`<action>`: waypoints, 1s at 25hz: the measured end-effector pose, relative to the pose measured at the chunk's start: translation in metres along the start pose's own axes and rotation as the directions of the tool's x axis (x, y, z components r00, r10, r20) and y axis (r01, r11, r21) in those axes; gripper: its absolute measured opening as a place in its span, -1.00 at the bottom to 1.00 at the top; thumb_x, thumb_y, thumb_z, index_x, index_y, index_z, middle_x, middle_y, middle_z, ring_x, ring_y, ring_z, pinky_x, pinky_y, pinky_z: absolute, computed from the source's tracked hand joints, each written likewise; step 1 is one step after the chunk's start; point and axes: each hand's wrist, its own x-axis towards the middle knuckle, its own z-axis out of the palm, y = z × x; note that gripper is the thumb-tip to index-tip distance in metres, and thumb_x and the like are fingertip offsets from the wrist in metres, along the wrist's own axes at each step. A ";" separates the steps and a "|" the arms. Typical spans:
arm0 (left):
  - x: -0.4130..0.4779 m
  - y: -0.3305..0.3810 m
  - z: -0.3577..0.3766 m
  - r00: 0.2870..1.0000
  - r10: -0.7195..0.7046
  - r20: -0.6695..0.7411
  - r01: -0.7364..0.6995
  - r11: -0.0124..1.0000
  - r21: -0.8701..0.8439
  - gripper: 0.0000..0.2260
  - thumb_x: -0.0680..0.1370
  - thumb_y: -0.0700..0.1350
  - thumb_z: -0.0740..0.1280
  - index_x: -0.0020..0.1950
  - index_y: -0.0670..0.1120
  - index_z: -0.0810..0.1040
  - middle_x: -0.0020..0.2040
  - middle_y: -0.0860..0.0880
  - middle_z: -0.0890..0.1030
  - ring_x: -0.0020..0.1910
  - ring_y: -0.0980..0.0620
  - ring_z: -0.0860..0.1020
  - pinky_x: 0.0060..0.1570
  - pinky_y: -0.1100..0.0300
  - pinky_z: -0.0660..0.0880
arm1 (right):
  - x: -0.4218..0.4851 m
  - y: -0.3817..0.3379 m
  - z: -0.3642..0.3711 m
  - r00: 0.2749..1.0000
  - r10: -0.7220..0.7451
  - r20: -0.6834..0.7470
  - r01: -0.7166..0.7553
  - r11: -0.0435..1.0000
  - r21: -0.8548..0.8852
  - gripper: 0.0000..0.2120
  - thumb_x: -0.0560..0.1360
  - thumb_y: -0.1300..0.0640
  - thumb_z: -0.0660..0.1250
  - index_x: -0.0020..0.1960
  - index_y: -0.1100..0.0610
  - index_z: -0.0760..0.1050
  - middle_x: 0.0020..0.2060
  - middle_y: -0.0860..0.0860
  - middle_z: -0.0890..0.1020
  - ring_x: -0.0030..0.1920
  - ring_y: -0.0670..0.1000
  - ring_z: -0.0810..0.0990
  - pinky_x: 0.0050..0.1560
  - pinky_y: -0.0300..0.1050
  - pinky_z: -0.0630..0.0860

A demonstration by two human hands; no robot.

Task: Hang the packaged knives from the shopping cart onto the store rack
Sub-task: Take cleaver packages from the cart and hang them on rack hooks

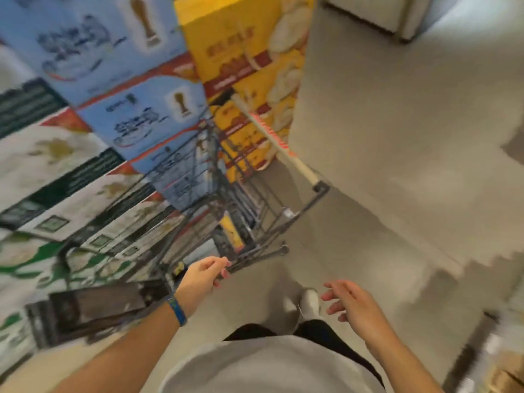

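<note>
knives: none can be made out; the view is heavily motion-blurred. a yellow item (233,235) low inside the cart (263,214) may be a pack, but this cannot be confirmed. the rack is not in view. the cart stands just beside stacked boxes (127,66), its handle (283,146) on the far side from the person. the left hand (202,275) is at the near wire edge of the cart with fingers loosely curled; whether it grips the wire or only touches it cannot be told. the right hand (354,303) hangs free over the floor (397,137), fingers spread and relaxed, holding nothing. a shoe (309,302) shows between the hands. likely hazards from here: a reach into the cart made while the head is moving may land on the wrong item or on bare wire, since the contents are hard to read. a pull on the low wire edge instead of the handle may swing the cart into the boxes. a pack taken by its blade end, or by one corner, may slip or split. a foot close under the cart may catch a wheel.
</note>
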 end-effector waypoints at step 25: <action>-0.037 -0.091 -0.096 0.795 -0.450 -0.408 0.204 0.830 -0.519 -0.81 0.62 -0.11 0.26 -0.04 0.01 0.67 -0.24 0.02 0.70 -0.47 0.17 0.52 -0.43 0.26 0.38 | 0.158 -0.139 0.254 0.746 0.159 0.646 0.497 0.513 -0.700 -0.83 0.67 -0.07 0.23 0.05 -0.06 0.57 -0.05 -0.08 0.70 -0.07 -0.04 0.65 -0.09 -0.17 0.56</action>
